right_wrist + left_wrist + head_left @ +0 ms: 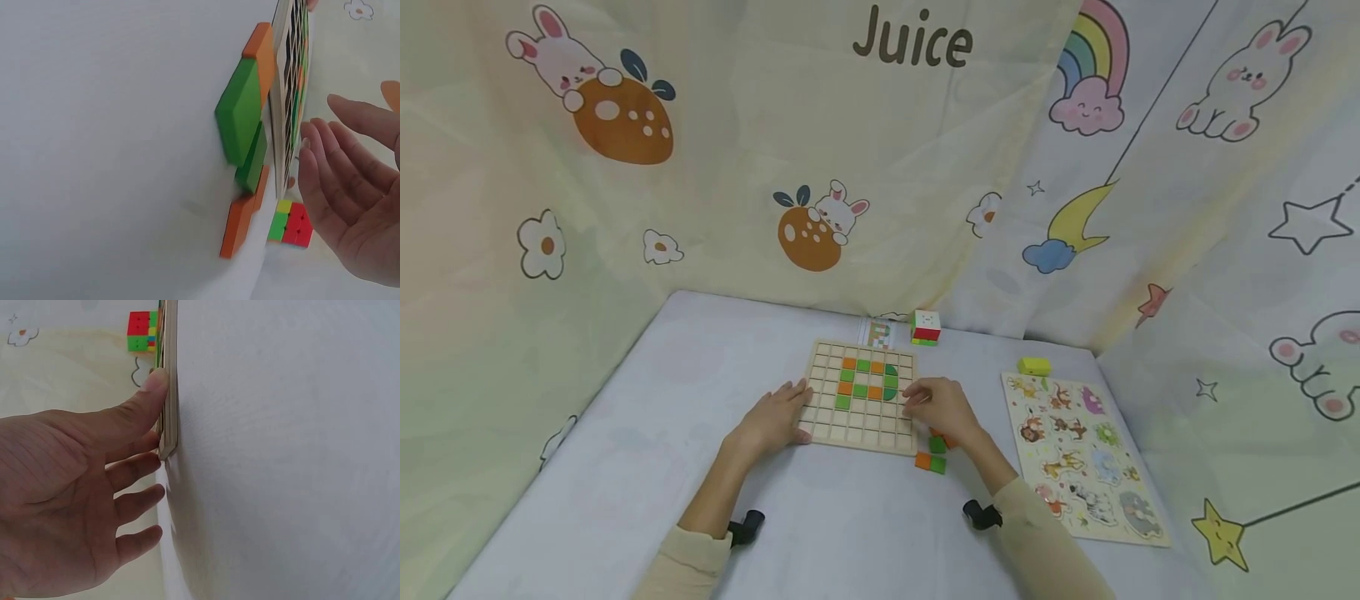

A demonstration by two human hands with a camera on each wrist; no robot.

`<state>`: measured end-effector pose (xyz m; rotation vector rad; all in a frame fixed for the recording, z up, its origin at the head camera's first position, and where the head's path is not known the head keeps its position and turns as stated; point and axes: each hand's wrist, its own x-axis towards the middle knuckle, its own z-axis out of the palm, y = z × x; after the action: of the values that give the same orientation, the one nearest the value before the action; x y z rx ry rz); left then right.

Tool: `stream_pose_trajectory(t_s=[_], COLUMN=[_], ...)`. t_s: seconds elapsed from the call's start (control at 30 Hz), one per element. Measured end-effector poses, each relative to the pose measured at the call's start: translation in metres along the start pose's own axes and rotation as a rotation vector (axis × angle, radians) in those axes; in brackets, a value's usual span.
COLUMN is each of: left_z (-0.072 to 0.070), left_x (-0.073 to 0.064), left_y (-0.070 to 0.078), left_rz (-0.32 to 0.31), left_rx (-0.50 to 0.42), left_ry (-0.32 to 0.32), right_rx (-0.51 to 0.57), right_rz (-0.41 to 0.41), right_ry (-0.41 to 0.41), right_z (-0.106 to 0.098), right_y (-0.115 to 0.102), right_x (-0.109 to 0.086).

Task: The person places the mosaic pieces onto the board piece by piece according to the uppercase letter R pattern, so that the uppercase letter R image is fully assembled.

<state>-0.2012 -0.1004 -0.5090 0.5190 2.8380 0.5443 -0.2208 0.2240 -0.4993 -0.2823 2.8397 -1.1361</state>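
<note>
In the head view a square wooden grid board lies on the table. Orange and green tiles stand in its cells as a closed shape, with rounded green pieces at its right corners. My left hand rests at the board's left edge; in the left wrist view its thumb touches the rim and the fingers are spread. Over the board's right edge is my right hand, fingers loosely bent and thumb apart in the right wrist view, with nothing visible between them. Loose green tiles and orange tiles lie near it.
Behind the board are a small pattern card and a puzzle cube. An animal picture board lies to the right, a yellow block at its far edge. Printed curtains hang around the table.
</note>
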Motion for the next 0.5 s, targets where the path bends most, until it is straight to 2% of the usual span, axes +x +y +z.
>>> stream_pose_trajectory(t_s=[0.33,0.5], left_z=[0.000,-0.002], left_x=[0.000,-0.001], left_y=[0.000,0.000], left_rz=[0.002,0.001], left_rx=[-0.008,-0.008], left_ry=[0.005,0.001], right_rx=[-0.071,-0.126], right_rz=[0.082,0.117], right_ry=[-0.007,-0.037], right_z=[-0.017,-0.022], right_y=[0.017,0.023], right_x=[-0.016,-0.020])
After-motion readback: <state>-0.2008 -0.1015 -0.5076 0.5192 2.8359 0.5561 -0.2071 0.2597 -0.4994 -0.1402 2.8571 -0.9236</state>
